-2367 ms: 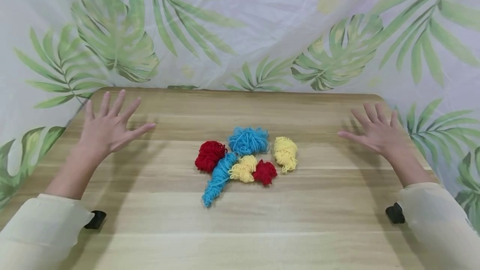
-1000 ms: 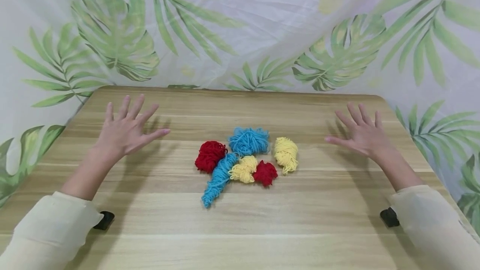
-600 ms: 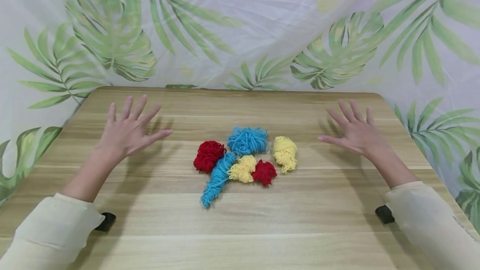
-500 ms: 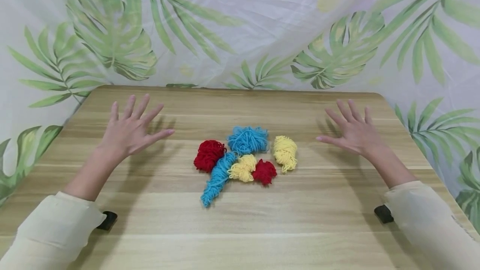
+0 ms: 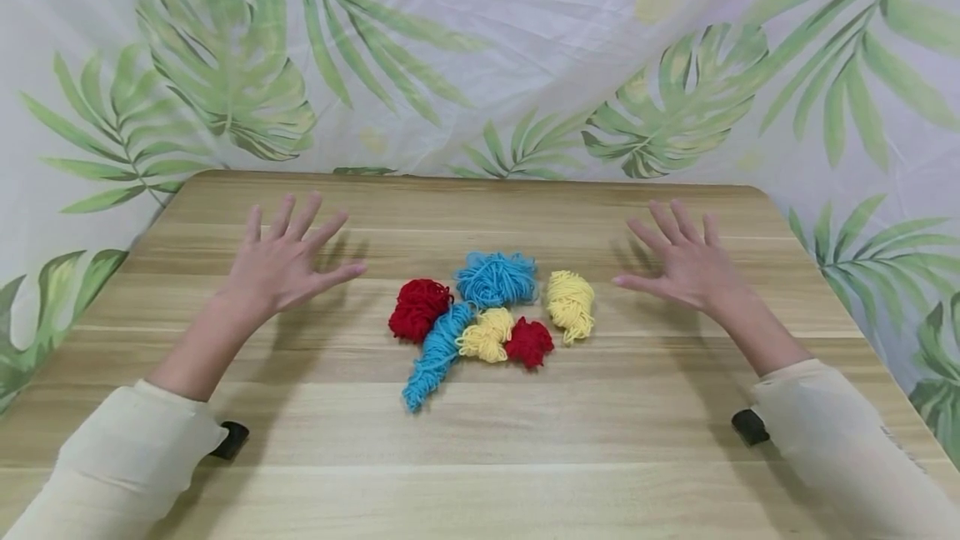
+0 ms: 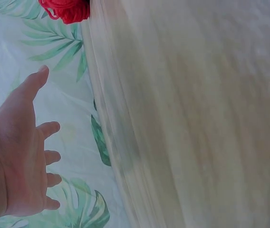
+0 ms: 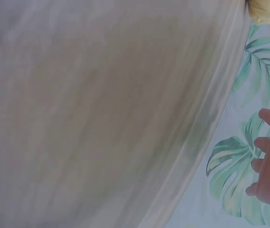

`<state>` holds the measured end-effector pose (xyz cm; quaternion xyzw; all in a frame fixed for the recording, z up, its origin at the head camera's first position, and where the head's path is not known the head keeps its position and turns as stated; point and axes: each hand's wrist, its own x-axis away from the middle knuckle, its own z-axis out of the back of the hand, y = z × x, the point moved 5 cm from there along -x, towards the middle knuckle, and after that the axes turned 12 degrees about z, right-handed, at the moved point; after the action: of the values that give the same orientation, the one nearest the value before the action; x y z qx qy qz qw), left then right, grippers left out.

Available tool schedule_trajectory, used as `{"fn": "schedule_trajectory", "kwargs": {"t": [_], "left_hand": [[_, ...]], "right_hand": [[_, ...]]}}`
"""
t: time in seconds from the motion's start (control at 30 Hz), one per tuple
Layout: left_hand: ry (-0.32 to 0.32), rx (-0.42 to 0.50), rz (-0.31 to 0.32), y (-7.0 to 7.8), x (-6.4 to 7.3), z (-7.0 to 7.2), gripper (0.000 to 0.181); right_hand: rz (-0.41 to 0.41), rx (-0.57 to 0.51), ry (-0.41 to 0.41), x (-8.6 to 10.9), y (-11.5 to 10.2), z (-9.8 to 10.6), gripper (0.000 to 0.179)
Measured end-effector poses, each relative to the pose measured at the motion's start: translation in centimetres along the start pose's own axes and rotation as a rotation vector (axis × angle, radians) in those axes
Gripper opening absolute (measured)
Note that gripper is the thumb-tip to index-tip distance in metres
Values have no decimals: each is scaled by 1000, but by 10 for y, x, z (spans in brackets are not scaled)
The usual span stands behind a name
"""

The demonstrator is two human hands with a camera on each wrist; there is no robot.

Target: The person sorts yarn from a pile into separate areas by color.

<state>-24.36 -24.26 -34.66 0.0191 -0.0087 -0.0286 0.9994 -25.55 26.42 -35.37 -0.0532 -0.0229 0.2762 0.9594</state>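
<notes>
The left grip (image 5: 277, 267) and right grip (image 5: 690, 269), spread wide and holding nothing, have drawn inward, shortening any reach to the larger red yarn (image 5: 420, 309) and larger yellow yarn (image 5: 570, 305) lying between them.

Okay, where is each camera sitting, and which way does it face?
Head: worn on the head, facing forward and down at the table and yarn bundles; left hand, right hand and sleeves show.
Left wrist: on that wrist, facing across the table toward the backdrop and red yarn; left hand shows.
Right wrist: likewise, toward backdrop and yellow yarn; right hand partly shows.
Shared by both wrist views: table and backdrop.
</notes>
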Motion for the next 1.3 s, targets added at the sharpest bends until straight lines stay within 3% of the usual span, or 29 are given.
{"fn": "schedule_trajectory", "kwargs": {"t": [0.7,1.3], "left_hand": [[22,-13,-85,26,1,-4,90],[50,90,-188,51,5,4,81]], "right_hand": [[81,7,20,-14,-26,0,96],[164,-34,59,-23,-44,3,88]]}}
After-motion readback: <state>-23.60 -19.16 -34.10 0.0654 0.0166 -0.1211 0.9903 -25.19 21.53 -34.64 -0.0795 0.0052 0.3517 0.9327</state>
